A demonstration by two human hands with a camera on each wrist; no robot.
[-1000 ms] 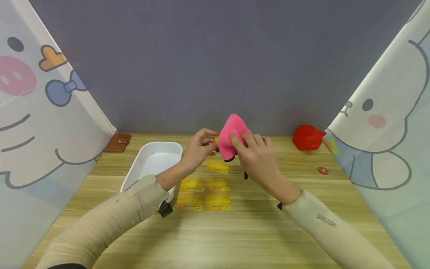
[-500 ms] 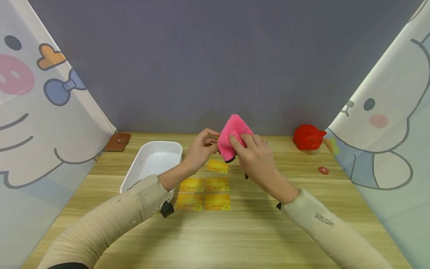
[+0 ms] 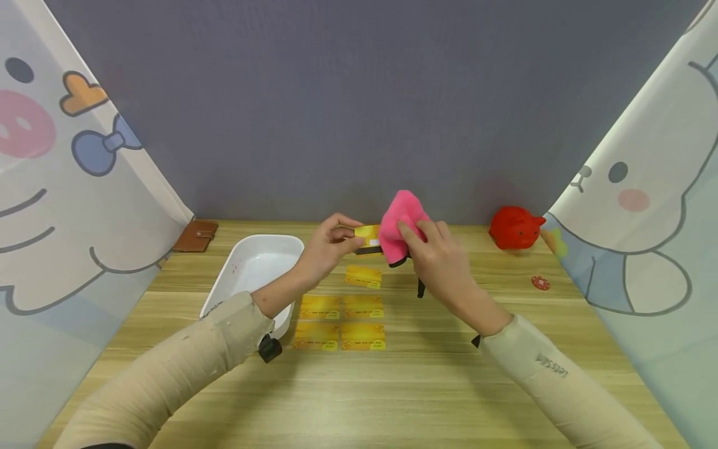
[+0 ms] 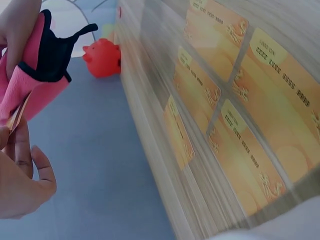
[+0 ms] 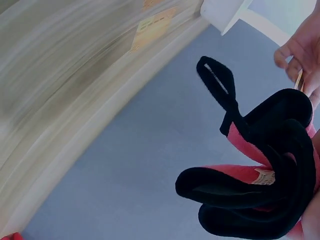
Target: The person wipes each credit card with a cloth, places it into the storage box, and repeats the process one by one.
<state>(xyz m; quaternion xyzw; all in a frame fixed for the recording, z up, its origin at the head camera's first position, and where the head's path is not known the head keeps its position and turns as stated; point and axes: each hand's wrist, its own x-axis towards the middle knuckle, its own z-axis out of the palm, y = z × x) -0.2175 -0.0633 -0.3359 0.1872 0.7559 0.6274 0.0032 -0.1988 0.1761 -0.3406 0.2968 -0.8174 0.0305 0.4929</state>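
Observation:
In the head view my left hand [image 3: 322, 249] pinches the left end of a gold bank card [image 3: 368, 239]. The card shows a dark stripe and a white strip. My right hand [image 3: 443, 259] grips a bunched pink cloth [image 3: 399, 218] with black edging and a black hanging loop [image 5: 217, 82]. The cloth covers the right end of the card. From the left wrist view, the card's edge [image 4: 20, 112] goes in between folds of the cloth. Several more gold cards [image 3: 363, 337] lie on the table below the hands, in two columns with a single one behind.
A white tray [image 3: 224, 274] stands left of the cards, partly behind the left forearm. A brown wallet [image 3: 196, 236] lies at the back left. At the right are a red piggy bank [image 3: 515, 229] and a red poker chip [image 3: 541, 283]. A grey wall [image 3: 359, 112] rises behind the table.
The right hand and the pink cloth have shifted right, and more of the held card shows between the hands. The left hand has moved slightly left. The cards on the table stay put.

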